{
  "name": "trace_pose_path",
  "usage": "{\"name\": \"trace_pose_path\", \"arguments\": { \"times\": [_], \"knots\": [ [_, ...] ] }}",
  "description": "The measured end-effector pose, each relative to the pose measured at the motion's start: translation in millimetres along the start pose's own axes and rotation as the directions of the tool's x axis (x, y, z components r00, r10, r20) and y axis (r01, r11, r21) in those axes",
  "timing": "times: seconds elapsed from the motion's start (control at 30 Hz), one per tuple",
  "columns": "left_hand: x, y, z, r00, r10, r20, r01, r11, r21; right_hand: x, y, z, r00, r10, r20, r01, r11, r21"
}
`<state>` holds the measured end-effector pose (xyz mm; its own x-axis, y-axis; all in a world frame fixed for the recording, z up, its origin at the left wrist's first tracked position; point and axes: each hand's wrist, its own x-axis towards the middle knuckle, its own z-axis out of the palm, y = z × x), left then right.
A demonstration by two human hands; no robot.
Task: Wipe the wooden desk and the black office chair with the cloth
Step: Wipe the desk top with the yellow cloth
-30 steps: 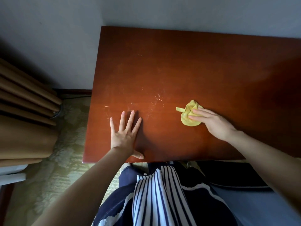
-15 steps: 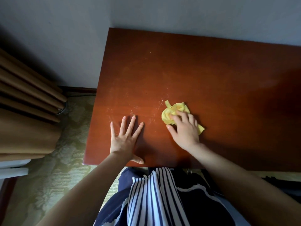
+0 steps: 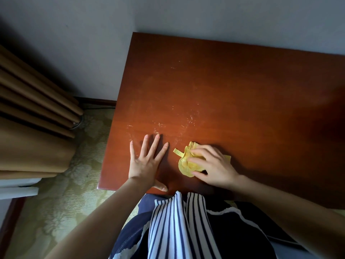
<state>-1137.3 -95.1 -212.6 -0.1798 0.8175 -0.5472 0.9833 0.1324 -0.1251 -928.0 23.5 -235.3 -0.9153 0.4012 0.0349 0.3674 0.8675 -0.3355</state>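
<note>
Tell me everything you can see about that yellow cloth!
The yellow cloth is a small, soft-looking rag crumpled into a wad. A narrow strip sticks out on its left. It lies on the reddish wooden desk near its front edge. The right hand covers much of it, fingers bent over it. The left hand lies flat beside it, apart.
</note>
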Motion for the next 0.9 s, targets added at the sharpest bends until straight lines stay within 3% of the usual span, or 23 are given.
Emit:
{"name": "trace_pose_path", "arguments": {
  "times": [0.1, 0.2, 0.37, 0.53, 0.6, 0.67, 0.73, 0.8, 0.9],
  "knots": [
    [0.4, -1.0, 0.1, 1.0, -0.006, -0.001, 0.006, 1.0, 0.002, -3.3, 12.4, 8.6, 0.984, -0.16, -0.08, 0.157, 0.987, -0.038],
    [0.8, -0.3, -0.1, 1.0, -0.017, -0.003, 0.017, 1.0, 0.005, 5.6, 28.4, 4.9, 0.975, -0.164, -0.147, 0.155, 0.985, -0.07],
    [0.2, 3.6, -2.2, 0.999, -0.043, -0.003, 0.043, 0.999, 0.001, 46.0, 80.3, -20.8, 0.976, 0.088, -0.198, -0.101, 0.993, -0.059],
    [-2.1, 5.7, -4.5, 0.997, -0.078, 0.016, 0.078, 0.997, -0.012, 94.5, 120.7, -53.2, 0.953, 0.293, -0.079, -0.3, 0.947, -0.111],
    [-1.9, 5.8, -5.5, 0.996, -0.085, 0.023, 0.085, 0.996, -0.011, 113.3, 123.7, -54.5, 0.904, 0.415, -0.102, -0.424, 0.901, -0.092],
    [-1.4, 5.9, -6.7, 0.996, -0.086, 0.033, 0.087, 0.996, -0.01, 126.4, 110.4, -46.2, 0.803, 0.567, -0.185, -0.58, 0.814, -0.023],
    [-1.4, 6.0, -7.3, 0.995, -0.087, 0.04, 0.088, 0.996, -0.007, 129.9, 85.3, -32.5, 0.738, 0.63, -0.244, -0.642, 0.766, 0.035],
    [-1.7, 6.0, -7.3, 0.995, -0.089, 0.042, 0.089, 0.996, -0.002, 125.5, 55.9, -17.2, 0.791, 0.55, -0.267, -0.557, 0.829, 0.056],
    [-1.1, 6.1, -8.1, 0.995, -0.085, 0.05, 0.085, 0.996, 0.0, 108.4, 15.4, -0.3, 0.916, 0.309, -0.254, -0.296, 0.951, 0.09]
  ]
}}
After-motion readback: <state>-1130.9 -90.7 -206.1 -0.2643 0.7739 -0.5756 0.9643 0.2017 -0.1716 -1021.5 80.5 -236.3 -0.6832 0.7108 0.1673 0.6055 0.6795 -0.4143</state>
